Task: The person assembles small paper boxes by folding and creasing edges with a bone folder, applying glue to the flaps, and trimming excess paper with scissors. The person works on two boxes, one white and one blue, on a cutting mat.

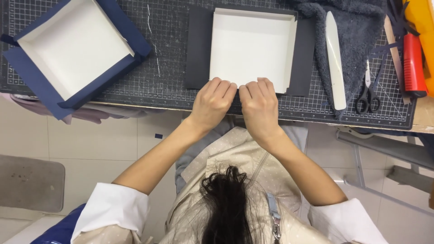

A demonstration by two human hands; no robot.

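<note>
— While both hands were down at the near edge of the white box tray point(251, 47), what were the fingers doing?

— The left hand point(211, 105) and the right hand point(259, 106) sat side by side, almost touching, just below the middle of the frame. Their fingers were curled and pressed together, knuckles up, bearing down on the tray's near wall and the dark paper sheet point(199, 49) under it. Whether the fingertips pinched the paper's edge I could not tell; they were hidden beneath the knuckles.

— And where was the tray?

— At upper centre, open side up, resting on that dark sheet, which lay on the gridded cutting mat point(167, 54).

— Anything else on the mat?

— A second white tray wrapped in navy paper point(74, 47) lay turned at an angle in the upper left, well apart from the hands. At upper right a white bone folder point(335, 58) lay on a grey towel point(357, 27), with black-handled scissors point(367, 92) just beside it and a red-handled tool point(413, 63) near the right edge.
</note>
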